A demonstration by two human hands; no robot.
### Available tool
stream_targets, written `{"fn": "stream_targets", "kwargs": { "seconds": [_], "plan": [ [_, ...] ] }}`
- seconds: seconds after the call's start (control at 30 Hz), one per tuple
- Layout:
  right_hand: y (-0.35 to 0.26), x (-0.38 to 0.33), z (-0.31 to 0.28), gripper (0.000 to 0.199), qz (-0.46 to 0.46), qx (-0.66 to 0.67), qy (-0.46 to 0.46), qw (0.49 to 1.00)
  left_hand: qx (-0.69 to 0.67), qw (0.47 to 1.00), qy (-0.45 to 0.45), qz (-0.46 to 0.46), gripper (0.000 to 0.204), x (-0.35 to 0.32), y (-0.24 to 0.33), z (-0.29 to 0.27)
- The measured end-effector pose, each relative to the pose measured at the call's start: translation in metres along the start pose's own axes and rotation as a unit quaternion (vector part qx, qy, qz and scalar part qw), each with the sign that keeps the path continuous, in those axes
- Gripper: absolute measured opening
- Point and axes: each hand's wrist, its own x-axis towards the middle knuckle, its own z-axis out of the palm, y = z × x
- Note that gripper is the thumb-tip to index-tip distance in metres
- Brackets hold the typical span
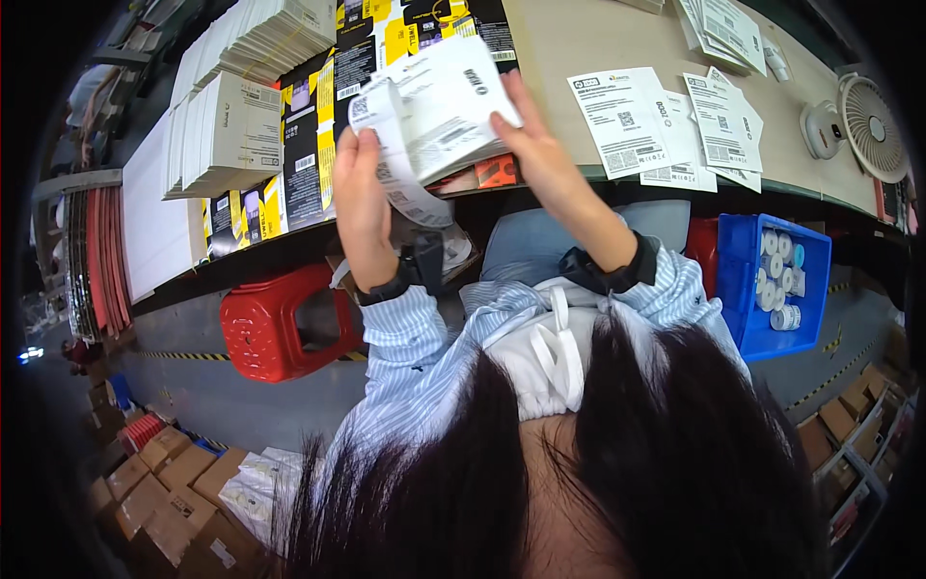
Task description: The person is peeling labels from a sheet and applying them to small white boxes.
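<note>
My left hand [363, 188] is closed, its thumb and fingers on a curling strip of white labels [410, 198] printed with square codes. The strip hangs over the table's front edge at its lower end. Beside it, a stack of white printed cards or flat sleeves [453, 101] is tilted above the table; which of the two they are I cannot tell. My right hand [540, 154] grips that stack at its right edge, thumb on top and fingers behind. Beneath lie black and yellow printed flat boxes [304, 169].
White card bundles [231, 130] stand at left. Loose printed white sheets [622, 121] and a small fan [863, 125] are on the right. A red stool [275, 328] stands below left; a blue bin [772, 333] of label rolls sits right. Cardboard boxes [164, 502] are on the floor.
</note>
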Motion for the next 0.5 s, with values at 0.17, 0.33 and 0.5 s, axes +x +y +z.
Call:
{"fn": "stream_targets", "kwargs": {
  "seconds": [0.17,0.33,0.5],
  "plan": [
    [-0.014,-0.010,0.003,0.063,0.012,0.085,-0.042,0.995,0.143,0.988,-0.036,0.041,0.024,-0.002,0.023,-0.013],
    [-0.014,-0.009,-0.028,0.061,0.056,0.092,-0.030,0.994,0.447,0.849,-0.199,0.201,0.022,-0.006,0.007,-0.003],
    [-0.038,-0.018,-0.048,0.060,0.089,0.190,-0.010,0.978,0.508,0.808,-0.224,0.196,0.022,-0.019,0.007,0.038]
  ]
}}
